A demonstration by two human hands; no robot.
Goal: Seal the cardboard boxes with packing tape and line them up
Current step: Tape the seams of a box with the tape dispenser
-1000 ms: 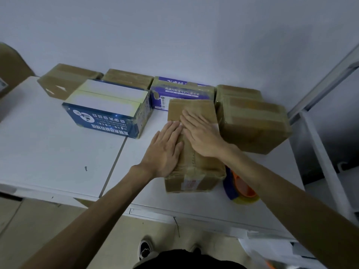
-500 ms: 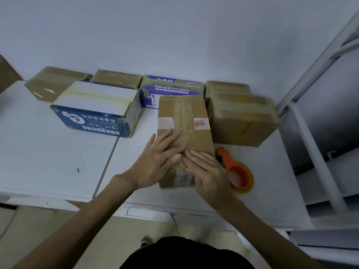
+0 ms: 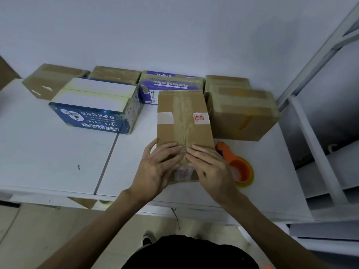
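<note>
Here the left grip (image 3: 157, 167) and right grip (image 3: 211, 167) press flat, released, on the long brown cardboard box (image 3: 182, 117) beneath them; it seems light and stiff, best held by its long sides.

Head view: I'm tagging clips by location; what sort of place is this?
Probably a small parcel-packing room: taped cardboard boxes lined along the wall, an orange tape dispenser on the white table, metal shelving beside it.

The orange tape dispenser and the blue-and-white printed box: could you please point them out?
Orange tape dispenser (image 3: 239, 163): head view, orange roll holder.
Blue-and-white printed box (image 3: 91, 121): head view, blue front face.
</note>
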